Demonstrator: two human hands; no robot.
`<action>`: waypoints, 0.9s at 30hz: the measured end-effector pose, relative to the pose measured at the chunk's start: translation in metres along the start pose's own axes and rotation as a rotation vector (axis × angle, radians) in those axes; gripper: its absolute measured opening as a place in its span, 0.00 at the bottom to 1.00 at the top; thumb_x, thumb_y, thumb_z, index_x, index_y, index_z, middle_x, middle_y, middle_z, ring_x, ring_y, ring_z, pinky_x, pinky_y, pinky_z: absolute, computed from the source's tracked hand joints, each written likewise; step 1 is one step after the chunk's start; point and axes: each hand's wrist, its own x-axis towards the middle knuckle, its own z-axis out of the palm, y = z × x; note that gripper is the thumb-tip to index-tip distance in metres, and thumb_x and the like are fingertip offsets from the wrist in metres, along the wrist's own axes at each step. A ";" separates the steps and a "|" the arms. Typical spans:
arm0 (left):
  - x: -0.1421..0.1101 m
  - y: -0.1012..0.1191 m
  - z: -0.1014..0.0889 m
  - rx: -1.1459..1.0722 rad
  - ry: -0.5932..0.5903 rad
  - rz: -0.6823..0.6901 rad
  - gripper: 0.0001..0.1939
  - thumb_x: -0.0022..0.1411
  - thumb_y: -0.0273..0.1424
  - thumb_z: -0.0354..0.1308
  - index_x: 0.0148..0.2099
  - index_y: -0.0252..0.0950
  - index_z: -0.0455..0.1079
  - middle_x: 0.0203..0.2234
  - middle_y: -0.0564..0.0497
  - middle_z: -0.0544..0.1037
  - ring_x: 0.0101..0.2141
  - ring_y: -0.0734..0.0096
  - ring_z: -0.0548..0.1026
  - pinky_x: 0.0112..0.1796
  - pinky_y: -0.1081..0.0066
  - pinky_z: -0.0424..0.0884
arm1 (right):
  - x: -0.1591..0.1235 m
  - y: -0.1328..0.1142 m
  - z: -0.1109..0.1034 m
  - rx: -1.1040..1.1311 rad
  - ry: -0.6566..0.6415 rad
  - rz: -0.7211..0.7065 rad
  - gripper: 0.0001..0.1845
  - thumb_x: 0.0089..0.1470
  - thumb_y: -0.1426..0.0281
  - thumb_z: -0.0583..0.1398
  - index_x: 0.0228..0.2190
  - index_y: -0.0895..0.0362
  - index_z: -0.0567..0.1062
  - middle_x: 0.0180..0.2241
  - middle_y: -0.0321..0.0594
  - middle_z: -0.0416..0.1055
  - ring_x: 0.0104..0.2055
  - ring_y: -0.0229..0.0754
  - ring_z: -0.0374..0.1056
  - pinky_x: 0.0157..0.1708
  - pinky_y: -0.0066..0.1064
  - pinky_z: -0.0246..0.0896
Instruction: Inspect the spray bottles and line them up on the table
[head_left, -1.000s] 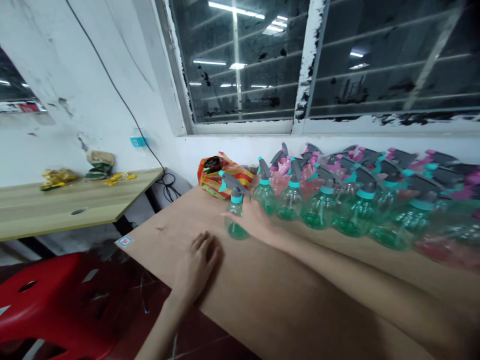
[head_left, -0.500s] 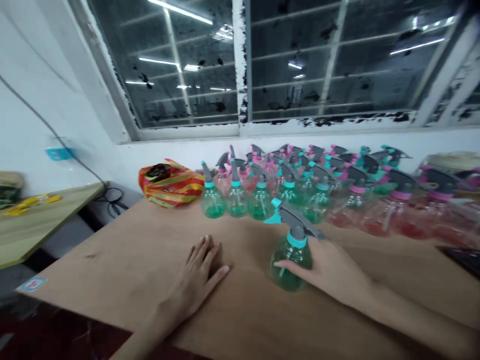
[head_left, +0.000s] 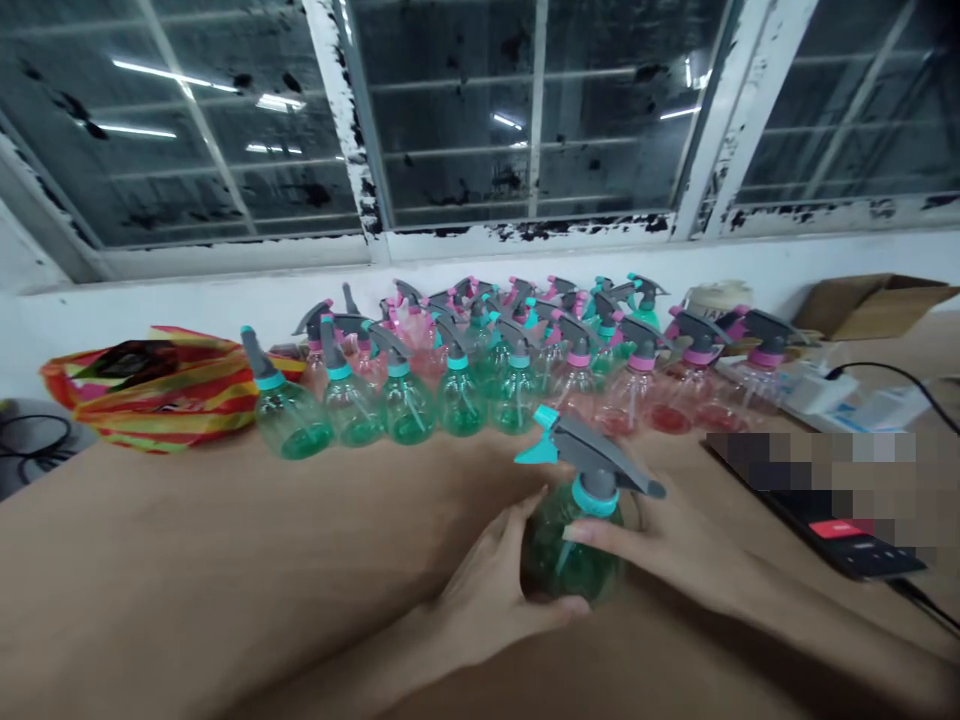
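Observation:
A round green spray bottle (head_left: 559, 545) with a turquoise collar and a grey trigger head is between my two hands, low over the front of the wooden table (head_left: 247, 560). My right hand (head_left: 660, 545) grips it from the right, thumb across its front. From the left, my left hand (head_left: 499, 580) is wrapped round the bottle's side, its thumb along the lower front. The turquoise nozzle points left. Behind stand rows of similar bottles, among them a green spray bottle (head_left: 409, 408) and a pink spray bottle (head_left: 671, 400).
A red and yellow striped bag (head_left: 172, 410) lies at the left end of the rows. To the right are a phone (head_left: 810, 500) with a cable, a white power strip (head_left: 832, 395) and an open cardboard box (head_left: 862, 305). Windows (head_left: 457, 110) line the wall behind.
My left hand has come off the tabletop and moved right onto the green spray bottle. My right hand still holds that bottle. The view has turned right, bringing the phone and cardboard box into sight.

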 end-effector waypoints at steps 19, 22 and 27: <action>0.006 -0.057 -0.045 0.648 -0.073 0.069 0.34 0.63 0.50 0.47 0.63 0.35 0.54 0.62 0.44 0.56 0.62 0.57 0.51 0.59 0.55 0.48 | 0.050 -0.009 0.016 0.477 -0.076 -0.139 0.12 0.54 0.65 0.58 0.42 0.49 0.72 0.42 0.37 0.74 0.44 0.42 0.71 0.48 0.38 0.64; 0.006 -0.054 -0.044 0.649 -0.063 0.070 0.33 0.63 0.51 0.47 0.63 0.36 0.54 0.62 0.44 0.57 0.61 0.57 0.52 0.59 0.54 0.49 | 0.047 -0.011 0.016 0.454 -0.072 -0.151 0.13 0.54 0.67 0.58 0.43 0.50 0.71 0.42 0.37 0.74 0.43 0.41 0.71 0.47 0.37 0.65; 0.005 -0.054 -0.045 0.648 -0.072 0.067 0.33 0.63 0.50 0.48 0.64 0.36 0.53 0.63 0.43 0.53 0.62 0.57 0.51 0.59 0.55 0.50 | 0.048 -0.011 0.018 0.323 -0.001 -0.156 0.12 0.50 0.63 0.62 0.38 0.49 0.73 0.36 0.36 0.74 0.36 0.42 0.72 0.37 0.34 0.69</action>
